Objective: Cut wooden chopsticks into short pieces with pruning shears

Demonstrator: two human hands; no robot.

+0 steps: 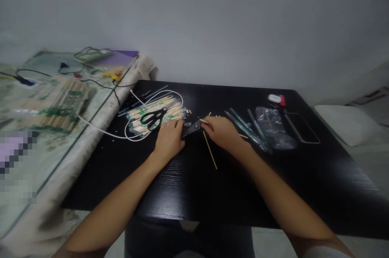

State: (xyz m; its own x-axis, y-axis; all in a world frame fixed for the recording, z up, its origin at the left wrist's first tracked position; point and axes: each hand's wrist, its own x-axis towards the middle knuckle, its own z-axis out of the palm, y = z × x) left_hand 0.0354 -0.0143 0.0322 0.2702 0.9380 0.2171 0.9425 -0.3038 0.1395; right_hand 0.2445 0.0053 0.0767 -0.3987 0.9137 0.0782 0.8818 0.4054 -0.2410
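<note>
Fingers of my left hand (170, 134) are closed around a pair of dark metal pliers (192, 128), with a round pivot near the jaws. My right hand (223, 130) pinches a thin wooden stick (204, 121), its end at the pliers' jaws. Most of that stick is hidden by my fingers. Below the right hand a bare chopstick (210, 151) slants across the black table (164, 197). Just left of my left hand, black-handled scissors (152, 118) lie on a pile of wrapped chopsticks (139, 111).
A white cable (103, 131) loops around the wrapped chopsticks. Torn green-printed wrappers (247, 130), a clear plastic bag (272, 128), a phone (302, 128) and a white case (275, 98) lie to the right. On the glass-topped surface at left sits a big chopstick pack (57, 104).
</note>
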